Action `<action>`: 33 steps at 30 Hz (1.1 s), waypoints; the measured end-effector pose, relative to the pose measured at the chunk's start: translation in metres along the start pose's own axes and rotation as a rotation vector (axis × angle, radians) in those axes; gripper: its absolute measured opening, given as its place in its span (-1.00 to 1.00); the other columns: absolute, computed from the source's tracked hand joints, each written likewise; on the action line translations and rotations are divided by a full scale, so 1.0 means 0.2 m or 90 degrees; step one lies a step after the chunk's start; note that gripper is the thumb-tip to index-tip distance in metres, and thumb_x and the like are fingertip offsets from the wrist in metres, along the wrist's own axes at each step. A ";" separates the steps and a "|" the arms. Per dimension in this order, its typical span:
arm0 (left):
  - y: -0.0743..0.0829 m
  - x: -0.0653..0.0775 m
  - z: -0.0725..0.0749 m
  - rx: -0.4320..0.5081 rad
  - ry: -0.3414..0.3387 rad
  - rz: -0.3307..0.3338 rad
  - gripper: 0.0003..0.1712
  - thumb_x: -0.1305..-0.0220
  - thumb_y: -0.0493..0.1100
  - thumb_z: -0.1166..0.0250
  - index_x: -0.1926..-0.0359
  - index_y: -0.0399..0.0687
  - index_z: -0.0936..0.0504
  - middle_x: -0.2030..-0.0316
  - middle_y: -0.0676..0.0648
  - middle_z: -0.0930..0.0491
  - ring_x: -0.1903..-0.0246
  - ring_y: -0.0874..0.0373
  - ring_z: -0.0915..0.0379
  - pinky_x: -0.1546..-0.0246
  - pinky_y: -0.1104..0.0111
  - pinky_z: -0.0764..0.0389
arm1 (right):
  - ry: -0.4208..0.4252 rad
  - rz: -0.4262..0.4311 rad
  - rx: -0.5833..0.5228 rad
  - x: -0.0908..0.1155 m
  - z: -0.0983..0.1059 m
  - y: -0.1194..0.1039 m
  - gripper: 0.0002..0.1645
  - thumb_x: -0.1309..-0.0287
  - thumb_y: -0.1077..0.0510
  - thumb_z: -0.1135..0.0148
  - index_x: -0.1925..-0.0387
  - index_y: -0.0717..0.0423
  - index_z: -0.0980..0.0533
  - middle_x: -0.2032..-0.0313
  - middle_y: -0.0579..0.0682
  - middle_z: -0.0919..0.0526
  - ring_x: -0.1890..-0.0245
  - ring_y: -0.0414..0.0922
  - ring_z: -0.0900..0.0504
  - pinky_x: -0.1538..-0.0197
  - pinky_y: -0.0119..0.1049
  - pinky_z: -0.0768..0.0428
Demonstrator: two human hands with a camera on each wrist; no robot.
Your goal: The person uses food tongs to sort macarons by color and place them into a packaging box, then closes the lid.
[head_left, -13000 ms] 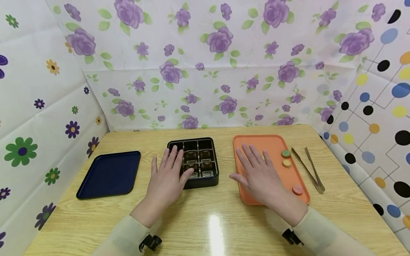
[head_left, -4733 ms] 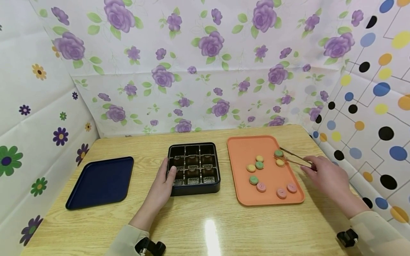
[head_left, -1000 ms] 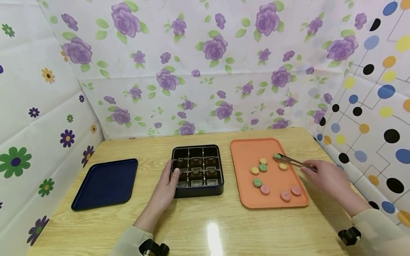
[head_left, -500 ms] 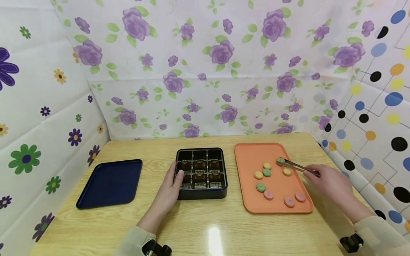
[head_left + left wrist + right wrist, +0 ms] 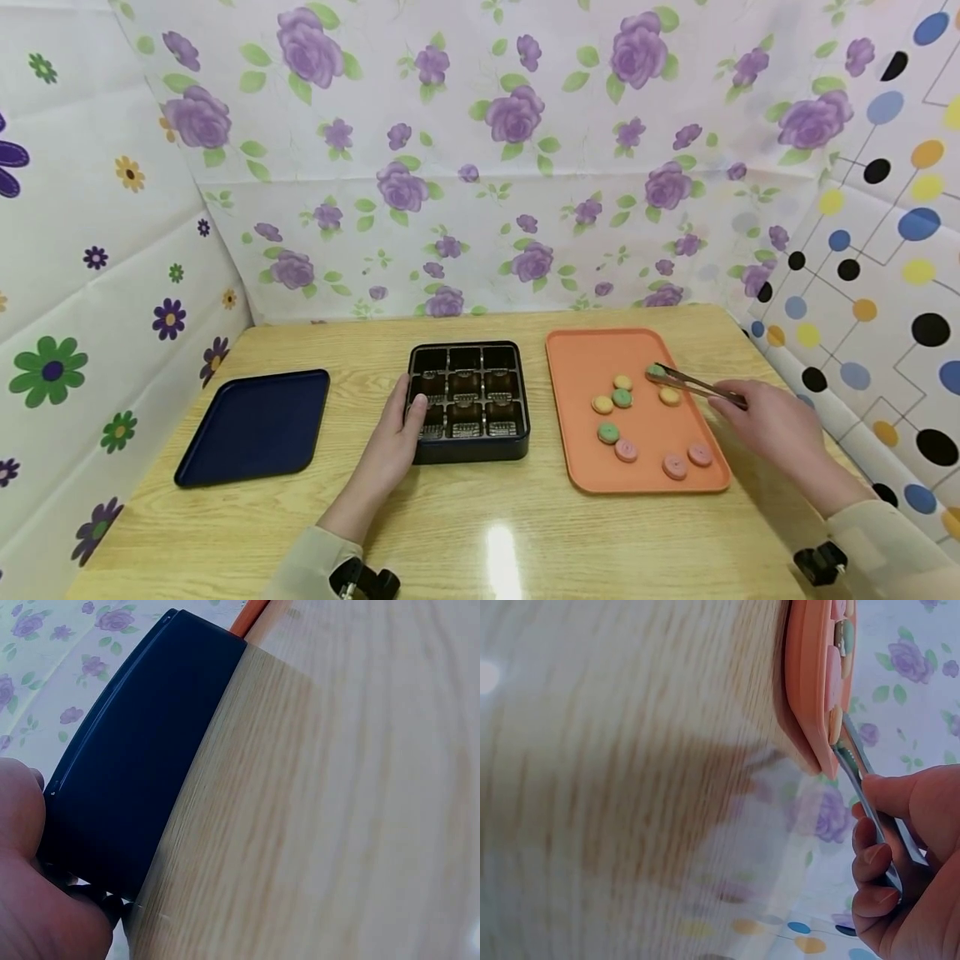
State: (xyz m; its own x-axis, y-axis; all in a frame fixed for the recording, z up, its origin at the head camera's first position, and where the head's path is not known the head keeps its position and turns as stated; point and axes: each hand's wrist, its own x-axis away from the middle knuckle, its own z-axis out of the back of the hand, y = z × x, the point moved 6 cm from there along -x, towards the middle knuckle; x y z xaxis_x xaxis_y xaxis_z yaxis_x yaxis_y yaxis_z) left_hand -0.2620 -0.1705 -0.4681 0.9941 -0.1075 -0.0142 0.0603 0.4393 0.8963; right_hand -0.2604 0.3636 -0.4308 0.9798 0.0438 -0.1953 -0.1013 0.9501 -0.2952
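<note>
In the head view my left hand [image 5: 389,433] grips the near left side of a dark box [image 5: 471,451] with a clear divided insert. Its thumb lies over the rim, and the other fingers run along the outer side. The box's dark wall [image 5: 142,750] fills much of the left wrist view. My right hand [image 5: 776,425] holds metal tongs [image 5: 701,384] at the right edge of the orange tray [image 5: 592,350]. The tips of the tongs are closed on a green macaron [image 5: 656,372]. Beside it lies a yellow macaron [image 5: 670,397].
More macarons are spread over the tray: a green one [image 5: 608,432], a yellow one [image 5: 602,404], a pink one [image 5: 675,466] and others. A flat navy tray [image 5: 255,429] lies at the left. Patterned cloth [image 5: 465,242] stands behind the wooden table [image 5: 420,533].
At first both hands lay open above the box and tray, and the tongs lay on the table. Since then my hands took box and tongs, and the tongs closed on the green macaron.
</note>
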 end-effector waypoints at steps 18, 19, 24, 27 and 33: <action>0.00 -0.01 0.01 -0.004 -0.004 -0.007 -0.08 -0.81 0.33 0.16 -0.83 0.08 0.31 -0.79 -0.16 0.31 -0.74 -0.20 0.41 -0.66 -0.26 0.18 | -0.021 -0.002 0.015 -0.01 0.02 -0.02 -0.61 -0.61 -0.06 -0.34 -0.17 0.13 -0.77 0.33 -0.05 -0.76 0.52 -0.12 -0.49 0.51 -0.16 -0.38; 0.00 -0.01 0.01 -0.004 -0.005 -0.006 -0.08 -0.81 0.33 0.16 -0.83 0.08 0.32 -0.79 -0.15 0.31 -0.74 -0.20 0.42 -0.66 -0.26 0.18 | -0.021 -0.001 0.015 -0.01 0.02 -0.02 -0.60 -0.61 -0.06 -0.35 -0.16 0.13 -0.77 0.32 -0.04 -0.77 0.52 -0.13 -0.50 0.51 -0.17 -0.38; 0.00 -0.01 0.00 -0.003 -0.002 -0.009 -0.04 -0.78 0.40 0.16 -0.83 0.08 0.30 -0.79 -0.15 0.30 -0.75 -0.19 0.41 -0.66 -0.26 0.18 | -0.006 0.010 0.016 -0.01 0.03 -0.02 -0.62 -0.60 -0.06 -0.36 -0.15 0.12 -0.78 0.34 -0.05 -0.77 0.53 -0.14 -0.50 0.53 -0.16 -0.37; 0.00 -0.01 0.00 -0.002 -0.002 -0.008 -0.08 -0.80 0.34 0.16 -0.83 0.08 0.30 -0.79 -0.15 0.30 -0.75 -0.19 0.40 -0.66 -0.26 0.17 | 0.000 0.014 0.016 -0.02 0.03 -0.02 -0.62 -0.61 -0.07 -0.35 -0.15 0.12 -0.78 0.37 -0.08 -0.75 0.55 -0.14 -0.48 0.55 -0.16 -0.34; 0.00 0.00 0.00 -0.004 -0.002 -0.007 -0.06 -0.79 0.37 0.17 -0.83 0.08 0.31 -0.79 -0.15 0.31 -0.75 -0.19 0.40 -0.66 -0.25 0.17 | 0.000 0.018 -0.001 -0.03 0.04 -0.05 -0.58 -0.65 -0.09 -0.30 -0.18 0.12 -0.76 0.41 -0.10 -0.71 0.57 -0.13 -0.44 0.56 -0.17 -0.32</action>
State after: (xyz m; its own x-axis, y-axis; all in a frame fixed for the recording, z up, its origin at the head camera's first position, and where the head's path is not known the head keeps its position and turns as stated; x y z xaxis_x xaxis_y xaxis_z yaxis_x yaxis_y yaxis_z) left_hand -0.2628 -0.1708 -0.4677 0.9931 -0.1152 -0.0232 0.0724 0.4437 0.8932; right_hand -0.2641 0.3571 -0.4194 0.9766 0.0703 -0.2031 -0.1288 0.9479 -0.2913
